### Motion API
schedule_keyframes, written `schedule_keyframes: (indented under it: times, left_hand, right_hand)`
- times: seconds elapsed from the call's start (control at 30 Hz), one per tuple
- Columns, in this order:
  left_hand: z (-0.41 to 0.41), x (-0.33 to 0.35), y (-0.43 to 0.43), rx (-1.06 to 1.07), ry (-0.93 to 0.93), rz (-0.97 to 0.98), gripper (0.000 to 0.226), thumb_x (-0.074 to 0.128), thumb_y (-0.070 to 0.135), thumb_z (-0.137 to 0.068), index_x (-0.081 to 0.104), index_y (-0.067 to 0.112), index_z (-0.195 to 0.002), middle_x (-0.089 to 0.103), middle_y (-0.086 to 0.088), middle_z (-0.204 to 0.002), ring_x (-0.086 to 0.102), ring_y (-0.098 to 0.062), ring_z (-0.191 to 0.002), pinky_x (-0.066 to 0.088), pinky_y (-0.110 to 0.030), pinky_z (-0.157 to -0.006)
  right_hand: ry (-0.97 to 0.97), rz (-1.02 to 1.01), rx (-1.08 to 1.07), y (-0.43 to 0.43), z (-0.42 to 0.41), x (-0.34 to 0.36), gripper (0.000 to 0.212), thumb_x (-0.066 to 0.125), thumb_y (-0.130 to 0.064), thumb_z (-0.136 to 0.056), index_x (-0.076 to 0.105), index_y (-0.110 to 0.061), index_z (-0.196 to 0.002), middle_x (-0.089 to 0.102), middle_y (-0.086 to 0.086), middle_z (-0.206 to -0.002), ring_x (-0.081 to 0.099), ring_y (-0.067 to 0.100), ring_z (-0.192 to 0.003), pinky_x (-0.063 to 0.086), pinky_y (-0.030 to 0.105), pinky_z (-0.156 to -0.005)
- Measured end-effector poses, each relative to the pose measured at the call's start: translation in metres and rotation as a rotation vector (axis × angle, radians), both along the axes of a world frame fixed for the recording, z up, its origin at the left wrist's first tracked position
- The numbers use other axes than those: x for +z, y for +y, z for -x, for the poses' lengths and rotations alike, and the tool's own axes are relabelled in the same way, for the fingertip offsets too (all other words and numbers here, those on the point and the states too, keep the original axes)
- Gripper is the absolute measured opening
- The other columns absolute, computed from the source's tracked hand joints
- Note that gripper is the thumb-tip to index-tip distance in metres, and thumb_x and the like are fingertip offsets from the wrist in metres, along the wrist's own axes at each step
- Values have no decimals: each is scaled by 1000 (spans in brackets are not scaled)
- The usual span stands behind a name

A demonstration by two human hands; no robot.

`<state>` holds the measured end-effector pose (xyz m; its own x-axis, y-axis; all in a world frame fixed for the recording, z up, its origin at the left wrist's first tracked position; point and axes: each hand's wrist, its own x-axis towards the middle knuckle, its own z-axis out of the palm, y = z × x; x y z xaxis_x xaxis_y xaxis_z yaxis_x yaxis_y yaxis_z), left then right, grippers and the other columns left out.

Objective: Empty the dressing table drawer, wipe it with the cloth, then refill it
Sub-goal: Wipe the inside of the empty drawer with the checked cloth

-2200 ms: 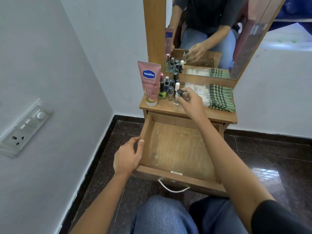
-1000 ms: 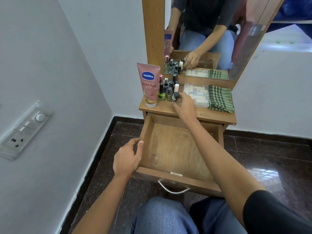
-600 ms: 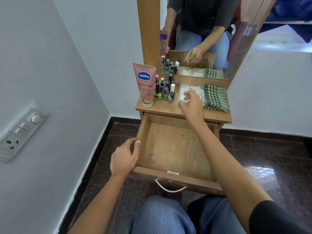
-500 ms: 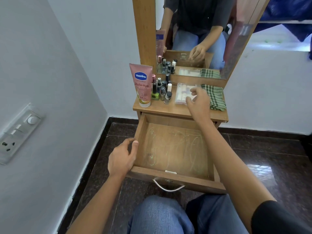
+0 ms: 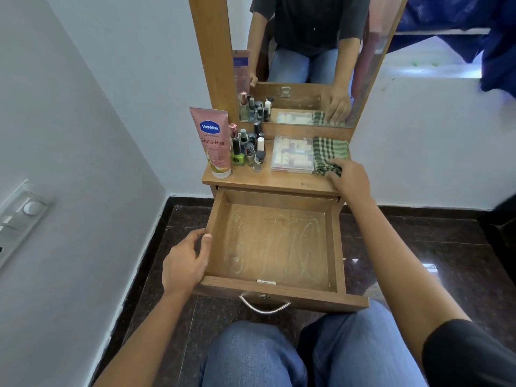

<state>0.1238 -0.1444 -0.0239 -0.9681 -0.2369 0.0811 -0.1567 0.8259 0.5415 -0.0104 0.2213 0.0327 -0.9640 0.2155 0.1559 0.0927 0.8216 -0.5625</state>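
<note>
My right hand [image 5: 349, 180] lands on the green checked cloth [image 5: 328, 155], right of centre on the worktop [image 5: 268, 181]; fingers curling, grip not closed. Left hand [image 5: 185, 263] steadies the empty drawer [image 5: 279, 247] (pinch a full fold).

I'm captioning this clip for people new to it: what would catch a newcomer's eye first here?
Probably the open drawer in the centre, empty, its wooden bottom streaked with pale smears, the left hand gripping its left wall. Next, the tall pink Vaseline tube standing on the tabletop's left beside a cluster of small bottles. At the right, the right hand rests on the green checked cloth.
</note>
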Motion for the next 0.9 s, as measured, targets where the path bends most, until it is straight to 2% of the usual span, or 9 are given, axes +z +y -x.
schedule_keyframes:
  times: [0.17,0.23,0.3,0.4,0.47,0.63,0.7,0.8,0.9]
  left_hand:
    - [-1,5,5,-26,-2,44,46,37,50,-99,54,27,-135,57,17,-77,54,-7,-72,42,-30,-65]
    - [-2,6,6,-71,-5,67,48,35,49,-100,51,25,-138,63,11,-85,58,-11,-77,43,-31,-66]
    - [-2,5,5,-104,-15,76,50,33,49,-100,47,24,-142,69,0,-108,64,-21,-90,49,-36,-72]
    - [-3,4,3,-109,-68,81,54,30,53,-100,41,25,-146,59,-8,-135,63,-28,-108,52,-43,-84]
    - [-4,3,2,-106,-91,82,57,29,55,-100,38,25,-147,57,-9,-137,62,-28,-109,51,-43,-84]
    - [-5,0,1,-77,-81,65,55,29,52,-100,40,24,-146,57,-11,-138,62,-30,-110,51,-46,-86]
    - [-4,-2,0,-70,-73,57,55,30,52,-100,40,24,-146,55,-9,-140,62,-29,-110,50,-45,-86]
    - [-3,-3,-2,-83,-73,72,55,29,52,-100,39,25,-146,54,-8,-142,62,-29,-110,50,-44,-84]
    - [-2,-3,0,-127,-70,116,48,36,42,-102,38,22,-146,49,-10,-146,59,-32,-117,50,-45,-85]
  right_hand:
    - [124,-263,-32,-4,1,-2,19,53,-7,-88,67,-5,-100,68,17,-93,59,37,-84,44,41,-70]
    - [147,-340,-41,-4,-3,-6,14,50,-1,-84,62,-3,-91,65,17,-86,56,36,-76,36,38,-62]
    - [174,-349,-46,-1,-9,-11,14,50,-1,-84,62,-3,-92,64,17,-87,55,36,-76,31,36,-62]
    - [189,-323,-30,3,-15,-14,20,50,-8,-89,64,-4,-103,65,15,-96,57,37,-84,40,40,-71]
    - [186,-323,-21,5,-15,-16,22,51,-10,-90,64,-5,-107,65,15,-99,57,36,-87,42,42,-76]
    - [208,-350,-37,2,-16,-19,21,49,-8,-89,62,-3,-104,63,16,-97,55,35,-86,39,42,-75]
    - [215,-279,-55,0,-20,-20,19,49,-8,-88,61,-3,-102,62,15,-97,54,33,-88,40,41,-76]
    - [295,59,-110,-12,-41,-16,12,47,-9,-92,56,0,-94,58,14,-90,52,27,-82,36,30,-69]
    - [389,371,-143,-34,-78,-11,15,46,-16,-97,53,-4,-92,57,6,-84,50,17,-76,38,28,-66]
